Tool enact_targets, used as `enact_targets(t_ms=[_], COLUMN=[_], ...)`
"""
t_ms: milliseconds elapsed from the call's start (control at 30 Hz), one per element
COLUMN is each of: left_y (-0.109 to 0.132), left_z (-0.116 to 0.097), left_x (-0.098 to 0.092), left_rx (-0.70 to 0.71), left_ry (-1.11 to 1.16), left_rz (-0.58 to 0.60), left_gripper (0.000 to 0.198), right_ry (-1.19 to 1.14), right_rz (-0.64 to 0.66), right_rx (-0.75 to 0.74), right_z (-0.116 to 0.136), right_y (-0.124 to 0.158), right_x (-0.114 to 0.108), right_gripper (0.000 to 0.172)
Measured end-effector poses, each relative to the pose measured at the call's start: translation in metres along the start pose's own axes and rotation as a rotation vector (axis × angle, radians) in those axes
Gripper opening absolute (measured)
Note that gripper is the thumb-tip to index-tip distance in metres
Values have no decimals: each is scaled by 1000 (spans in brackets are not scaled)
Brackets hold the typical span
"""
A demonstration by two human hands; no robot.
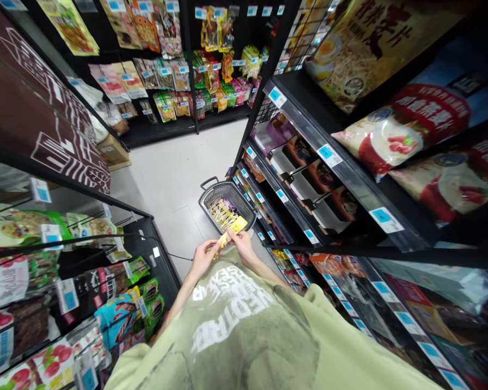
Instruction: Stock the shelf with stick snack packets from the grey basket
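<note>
Close in front of my body, both hands hold a small yellow snack packet [224, 239]. My left hand [204, 255] has its fingers closed on the packet's left end. On the other end, the fingers of my right hand [243, 242] are closed too. Just beyond the hands, a grey plastic shopping basket [206, 205] stands on the floor with its handle tipped to the far side. Inside it lie several small yellow and purple packets [223, 210]. A brighter yellow piece [239, 224] shows at the basket's near edge, beside my right hand.
To the right rises a dark shelf unit [350, 179] with price tags, boxes and large cereal bags [415, 124]. Hanging snack bags [114, 287] fill the rack on the left. Across the pale floor [174, 162] is another snack rack [195, 108], with a cardboard box [113, 151] near it.
</note>
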State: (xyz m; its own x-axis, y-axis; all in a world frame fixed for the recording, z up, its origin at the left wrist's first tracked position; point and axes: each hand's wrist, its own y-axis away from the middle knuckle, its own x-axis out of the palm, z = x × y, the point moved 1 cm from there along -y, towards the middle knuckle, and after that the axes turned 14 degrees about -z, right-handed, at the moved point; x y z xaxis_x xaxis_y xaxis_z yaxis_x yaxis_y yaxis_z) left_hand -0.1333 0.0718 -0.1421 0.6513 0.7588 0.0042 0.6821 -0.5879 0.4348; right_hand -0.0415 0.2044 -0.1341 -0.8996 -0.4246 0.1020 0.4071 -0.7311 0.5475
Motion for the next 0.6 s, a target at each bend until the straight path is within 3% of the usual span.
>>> enact_targets(t_ms=[367,600], left_y=[-3,-1], left_z=[9,13], left_x=[-7,0], left_rx=[203,59], left_ry=[-54,24], left_rz=[-228,-45], left_gripper=[29,47], right_ry=[-87,-196], right_rz=[93,152], right_rx=[41,37], right_z=[9,9], right_y=[4,1], right_x=[3,3], right_gripper=[49,46])
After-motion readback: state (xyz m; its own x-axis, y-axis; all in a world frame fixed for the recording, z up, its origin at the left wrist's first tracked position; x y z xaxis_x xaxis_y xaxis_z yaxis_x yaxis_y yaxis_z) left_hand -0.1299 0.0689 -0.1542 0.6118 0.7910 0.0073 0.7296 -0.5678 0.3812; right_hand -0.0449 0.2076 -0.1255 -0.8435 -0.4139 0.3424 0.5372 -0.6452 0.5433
